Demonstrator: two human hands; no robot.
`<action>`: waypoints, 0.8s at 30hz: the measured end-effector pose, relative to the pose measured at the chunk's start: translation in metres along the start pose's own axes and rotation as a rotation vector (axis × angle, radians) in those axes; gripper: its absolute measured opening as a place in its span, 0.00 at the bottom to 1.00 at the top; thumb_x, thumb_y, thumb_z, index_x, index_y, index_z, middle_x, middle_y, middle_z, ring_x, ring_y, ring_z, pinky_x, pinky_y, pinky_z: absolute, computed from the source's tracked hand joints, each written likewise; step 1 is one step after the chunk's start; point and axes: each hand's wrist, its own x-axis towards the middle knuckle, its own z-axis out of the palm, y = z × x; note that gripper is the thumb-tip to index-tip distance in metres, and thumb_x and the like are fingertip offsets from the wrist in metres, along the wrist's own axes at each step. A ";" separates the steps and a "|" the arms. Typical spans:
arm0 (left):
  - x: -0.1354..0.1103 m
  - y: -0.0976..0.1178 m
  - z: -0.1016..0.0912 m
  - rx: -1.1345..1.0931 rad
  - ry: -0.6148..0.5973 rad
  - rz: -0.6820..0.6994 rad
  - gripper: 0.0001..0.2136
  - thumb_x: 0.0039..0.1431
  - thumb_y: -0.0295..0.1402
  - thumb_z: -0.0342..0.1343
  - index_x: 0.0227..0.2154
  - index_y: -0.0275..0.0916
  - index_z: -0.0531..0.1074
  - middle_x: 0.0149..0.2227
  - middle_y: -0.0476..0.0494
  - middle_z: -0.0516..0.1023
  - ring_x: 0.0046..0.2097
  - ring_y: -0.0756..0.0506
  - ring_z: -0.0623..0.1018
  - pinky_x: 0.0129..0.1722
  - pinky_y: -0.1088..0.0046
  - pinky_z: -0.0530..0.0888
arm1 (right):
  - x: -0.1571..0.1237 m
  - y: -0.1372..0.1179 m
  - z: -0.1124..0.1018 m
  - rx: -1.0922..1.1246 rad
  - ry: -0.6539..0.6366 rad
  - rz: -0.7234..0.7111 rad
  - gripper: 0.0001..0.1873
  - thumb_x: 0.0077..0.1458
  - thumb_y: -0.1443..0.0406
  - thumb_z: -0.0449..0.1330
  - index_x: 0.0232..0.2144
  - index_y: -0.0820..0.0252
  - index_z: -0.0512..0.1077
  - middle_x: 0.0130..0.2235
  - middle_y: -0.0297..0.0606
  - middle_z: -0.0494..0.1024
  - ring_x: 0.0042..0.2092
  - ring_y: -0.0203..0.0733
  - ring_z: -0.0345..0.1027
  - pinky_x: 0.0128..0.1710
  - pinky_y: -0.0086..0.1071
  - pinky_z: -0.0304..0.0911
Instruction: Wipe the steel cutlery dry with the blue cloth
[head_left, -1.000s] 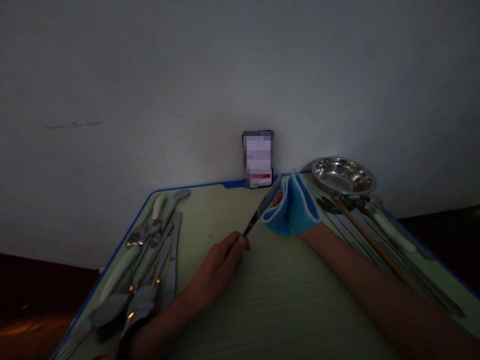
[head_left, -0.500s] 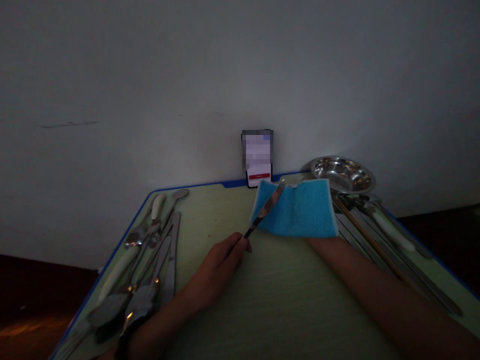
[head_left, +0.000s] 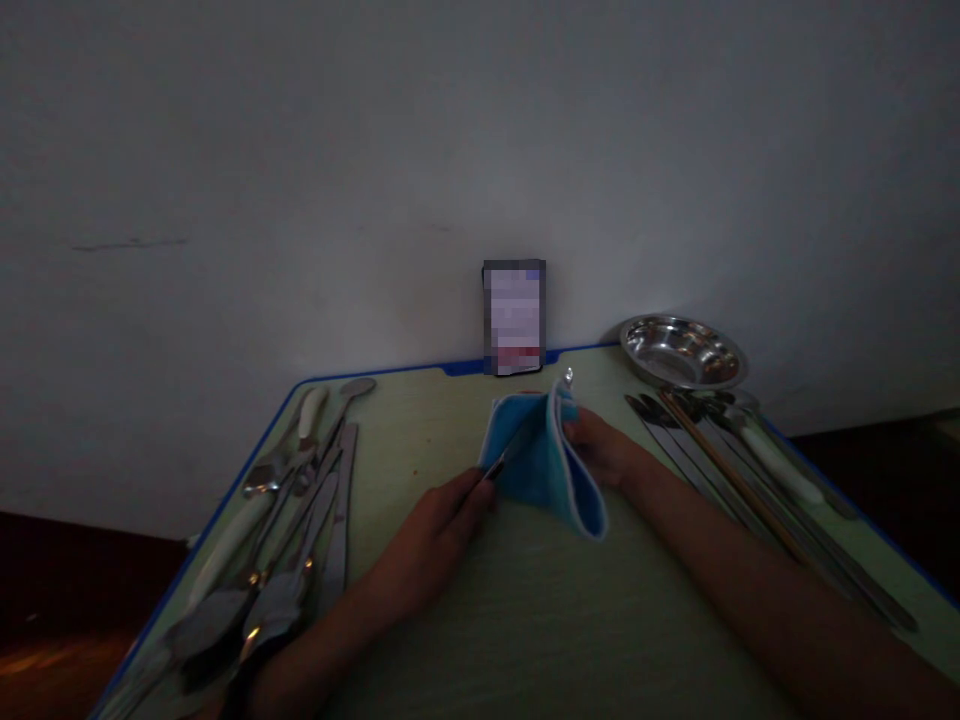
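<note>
Phone screen, head view: black-edged upright phone (head_left: 514,315) against the grey wall (head_left: 300,200); screen pixelated, red bar near its foot, writing illegible.
Bench edges: pale green bench (head_left: 420,430) with blue border; far edge next to the wall.
Room between: green surface shows from the pile of metal cutlery (head_left: 341,525) at left to the row of steel utensils (head_left: 667,435) at right; shiny round steel bowl (head_left: 637,365) at the far right corner.
Knife: slender silvery metal knife (head_left: 510,450), slanting up and away over the bench's middle; blade mostly within the fold, bright tip showing above.
Cloth: blue rectangular fabric cloth (head_left: 559,475), white-edged, folded about the blade, one corner hanging.
Left fingers: left hand (head_left: 446,520) pinching the knife's handle.
Right fingers: right hand (head_left: 607,450) pressing the cloth together; fingertips partly hidden.
</note>
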 end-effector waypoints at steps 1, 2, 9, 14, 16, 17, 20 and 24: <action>0.000 0.000 0.000 -0.013 -0.002 0.003 0.15 0.61 0.41 0.40 0.29 0.39 0.67 0.27 0.49 0.70 0.32 0.47 0.70 0.33 0.74 0.67 | -0.002 -0.001 0.003 -0.007 -0.052 0.026 0.17 0.35 0.62 0.67 0.31 0.61 0.71 0.29 0.34 0.77 0.31 0.38 0.71 0.37 0.34 0.67; 0.000 0.000 0.000 -0.027 -0.005 0.008 0.15 0.61 0.40 0.40 0.29 0.39 0.67 0.28 0.48 0.71 0.32 0.46 0.71 0.34 0.74 0.67 | -0.003 -0.002 0.006 -0.016 -0.109 0.059 0.17 0.34 0.66 0.67 0.31 0.62 0.71 0.29 0.34 0.77 0.31 0.37 0.71 0.38 0.33 0.67; 0.002 0.000 -0.001 -0.071 0.007 0.068 0.12 0.59 0.37 0.43 0.32 0.39 0.71 0.34 0.47 0.75 0.35 0.45 0.72 0.41 0.72 0.67 | 0.005 0.002 0.014 -0.011 -0.055 0.113 0.15 0.39 0.73 0.64 0.34 0.65 0.71 0.32 0.36 0.78 0.35 0.37 0.72 0.45 0.35 0.65; 0.003 0.001 0.000 -0.035 0.030 0.025 0.14 0.59 0.39 0.42 0.32 0.39 0.71 0.30 0.48 0.75 0.34 0.44 0.73 0.36 0.72 0.68 | 0.010 0.005 0.016 0.083 0.040 0.038 0.12 0.42 0.68 0.64 0.34 0.63 0.71 0.32 0.35 0.78 0.35 0.37 0.72 0.45 0.37 0.65; 0.004 0.002 0.000 -0.010 0.026 0.011 0.15 0.60 0.40 0.41 0.32 0.38 0.70 0.28 0.48 0.73 0.33 0.45 0.72 0.34 0.72 0.67 | 0.012 0.006 0.017 0.118 0.069 0.007 0.12 0.43 0.66 0.64 0.33 0.62 0.71 0.32 0.35 0.78 0.37 0.38 0.72 0.44 0.37 0.65; 0.004 0.002 0.000 -0.002 0.021 0.005 0.15 0.60 0.40 0.40 0.31 0.37 0.69 0.28 0.48 0.73 0.33 0.45 0.72 0.33 0.73 0.67 | 0.013 0.006 0.018 0.134 0.086 -0.015 0.12 0.43 0.65 0.64 0.33 0.61 0.71 0.32 0.36 0.78 0.37 0.39 0.72 0.44 0.37 0.65; 0.003 0.003 0.001 0.019 0.009 -0.009 0.15 0.60 0.41 0.40 0.30 0.37 0.68 0.25 0.50 0.69 0.28 0.48 0.70 0.28 0.75 0.65 | 0.017 0.005 0.019 0.189 0.177 -0.086 0.08 0.45 0.66 0.62 0.32 0.61 0.71 0.31 0.35 0.78 0.38 0.39 0.72 0.42 0.36 0.67; 0.001 0.003 0.001 -0.005 -0.058 -0.016 0.15 0.60 0.42 0.41 0.31 0.38 0.68 0.20 0.54 0.64 0.23 0.51 0.67 0.24 0.77 0.63 | 0.024 -0.001 0.016 0.320 0.431 -0.191 0.04 0.53 0.68 0.56 0.28 0.61 0.71 0.26 0.33 0.78 0.31 0.36 0.72 0.36 0.32 0.69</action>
